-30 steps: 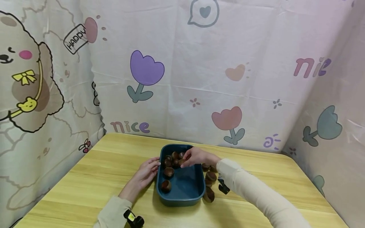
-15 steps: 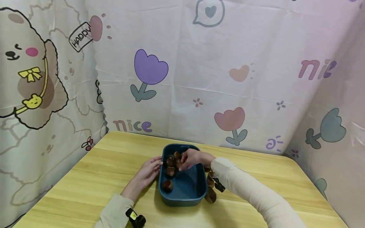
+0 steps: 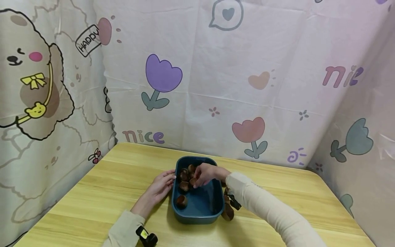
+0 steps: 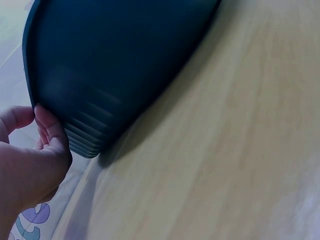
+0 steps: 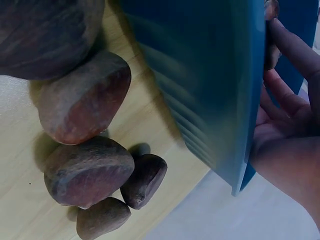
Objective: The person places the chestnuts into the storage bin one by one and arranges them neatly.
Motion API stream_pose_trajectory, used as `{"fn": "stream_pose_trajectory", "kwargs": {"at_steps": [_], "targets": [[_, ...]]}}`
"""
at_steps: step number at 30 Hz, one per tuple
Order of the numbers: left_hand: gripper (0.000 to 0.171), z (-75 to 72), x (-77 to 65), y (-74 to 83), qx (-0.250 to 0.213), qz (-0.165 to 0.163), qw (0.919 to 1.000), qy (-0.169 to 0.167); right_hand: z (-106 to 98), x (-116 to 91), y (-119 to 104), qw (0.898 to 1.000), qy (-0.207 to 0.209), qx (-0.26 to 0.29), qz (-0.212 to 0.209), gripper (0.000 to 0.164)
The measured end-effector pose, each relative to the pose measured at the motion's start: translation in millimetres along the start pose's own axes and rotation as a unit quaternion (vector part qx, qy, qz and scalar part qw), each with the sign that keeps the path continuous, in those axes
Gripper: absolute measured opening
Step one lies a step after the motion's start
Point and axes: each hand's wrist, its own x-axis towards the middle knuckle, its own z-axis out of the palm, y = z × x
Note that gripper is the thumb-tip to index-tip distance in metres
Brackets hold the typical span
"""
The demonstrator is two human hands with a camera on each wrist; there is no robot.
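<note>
A dark blue rectangular bin [image 3: 199, 206] stands on the wooden table with several brown chestnuts [image 3: 184, 175] in its back left part. One chestnut [image 3: 181, 201] lies apart near the front left corner. My left hand [image 3: 162, 185] holds the bin's left rim; in the left wrist view, thumb and finger meet at the edge. Inside the bin, my right hand [image 3: 205, 174] pinches a chestnut [image 3: 192, 181] beside the others. That hand hides part of the bin's back right. The right wrist view shows its fingers [image 5: 287, 92] behind the near wall, around a partly hidden chestnut.
More chestnuts [image 5: 90, 170] lie on the table [image 3: 277, 199] along the bin's right side, partly under the right forearm. Printed curtains [image 3: 197, 68] hang behind the table and at both sides.
My right hand has moved slightly left and toward the front inside the bin, with a chestnut in its fingers. The left hand stays at the rim. The head view has shifted slightly.
</note>
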Motion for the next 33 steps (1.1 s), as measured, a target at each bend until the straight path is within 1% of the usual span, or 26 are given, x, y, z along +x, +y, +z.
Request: {"fn": "stream_pose_trajectory", "kwargs": {"at_steps": [4,8,13,16,20,23,28,30,33], "targets": [[0.040,-0.3,0.0,0.0,-0.001,0.000,1.0000,-0.001,-1,0,2,1.000,0.005,0.001,-0.006,0.025],[0.040,-0.8,-0.4,0.2,-0.001,0.000,1.0000,-0.004,-2,0,5,1.000,0.007,-0.010,-0.008,0.030],[0.040,-0.9,-1.3,0.1,0.002,0.002,1.0000,-0.005,-9,-3,6,1.000,0.020,-0.011,-0.019,0.034],[0.040,-0.9,-1.4,-0.1,0.004,0.003,1.0000,-0.003,-16,-6,7,0.998,0.040,-0.001,-0.040,0.034],[0.041,-0.7,-1.3,0.0,0.005,0.003,1.0000,0.000,-28,-11,9,0.995,0.071,0.035,-0.067,0.034],[0.041,-0.3,-1.0,0.1,0.006,0.002,1.0000,0.003,-39,-16,15,0.990,0.096,0.058,-0.083,0.034],[0.040,0.3,-1.3,0.2,0.005,0.000,1.0000,0.003,-53,-24,34,0.982,0.140,0.090,-0.085,0.034],[0.040,0.3,-1.4,0.0,0.005,0.000,1.0000,0.003,-57,-28,42,0.979,0.157,0.106,-0.077,0.032],[0.039,0.8,-2.0,0.2,0.006,0.001,1.0000,0.003,-60,-34,57,0.975,0.176,0.114,-0.071,0.030]]}}
